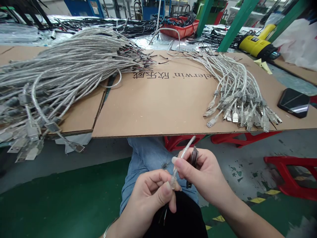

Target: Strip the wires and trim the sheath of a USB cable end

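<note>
Cardboard edge [148,135] above cable-holding hands [178,185]

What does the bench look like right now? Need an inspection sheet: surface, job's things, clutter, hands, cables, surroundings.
Surface: cardboard sheet with printed lettering, laid over the bench.
Job's things: one silver cable held between both hands, above the lap.
Clutter: yellow power tool, dark phone, red tray of black wires.
Grippers: left hand pinches the cable's lower end; right hand grips it higher, with a small dark tool.
Cables: large bundle at left; smaller fan of USB-ended cables at right.
Surroundings: green floor, red stools, green frame posts.
</note>
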`<state>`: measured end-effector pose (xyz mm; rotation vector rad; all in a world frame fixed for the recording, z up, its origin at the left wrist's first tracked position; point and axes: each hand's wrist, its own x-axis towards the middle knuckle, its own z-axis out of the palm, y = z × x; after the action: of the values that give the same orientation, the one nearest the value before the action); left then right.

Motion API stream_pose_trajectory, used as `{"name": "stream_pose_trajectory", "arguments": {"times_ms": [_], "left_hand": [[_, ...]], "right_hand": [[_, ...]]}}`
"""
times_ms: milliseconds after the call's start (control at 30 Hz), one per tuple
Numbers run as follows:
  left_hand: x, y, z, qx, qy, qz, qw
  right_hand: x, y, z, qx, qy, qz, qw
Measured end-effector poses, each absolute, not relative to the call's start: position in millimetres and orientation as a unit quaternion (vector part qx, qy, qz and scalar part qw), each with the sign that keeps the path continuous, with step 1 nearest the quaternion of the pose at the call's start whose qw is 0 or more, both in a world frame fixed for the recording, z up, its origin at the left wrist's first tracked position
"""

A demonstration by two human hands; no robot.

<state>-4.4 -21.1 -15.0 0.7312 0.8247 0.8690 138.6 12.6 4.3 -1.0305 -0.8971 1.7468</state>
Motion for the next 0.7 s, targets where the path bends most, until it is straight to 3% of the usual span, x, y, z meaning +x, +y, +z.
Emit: {"name": "stream_pose_trajectory", "arguments": {"times_ms": [200,433,700], "left_hand": [[-4.1,-18.9,-13.2,0.331,0.364,0.386,0.780],[-6.8,-20.8,-14.3,0.351,0.373,0.392,0.764],[-8.9,-21.9,-12.9,0.445,0.458,0.455,0.621]], "right_hand": [[136.0,13.1,10.1,-0.444,-0.458,0.625,0.451],[138.2,13.9,6.3,-0.420,-0.481,0.640,0.427],[160.8,2.7,24.5,-0.480,-0.575,0.608,0.262]]}}
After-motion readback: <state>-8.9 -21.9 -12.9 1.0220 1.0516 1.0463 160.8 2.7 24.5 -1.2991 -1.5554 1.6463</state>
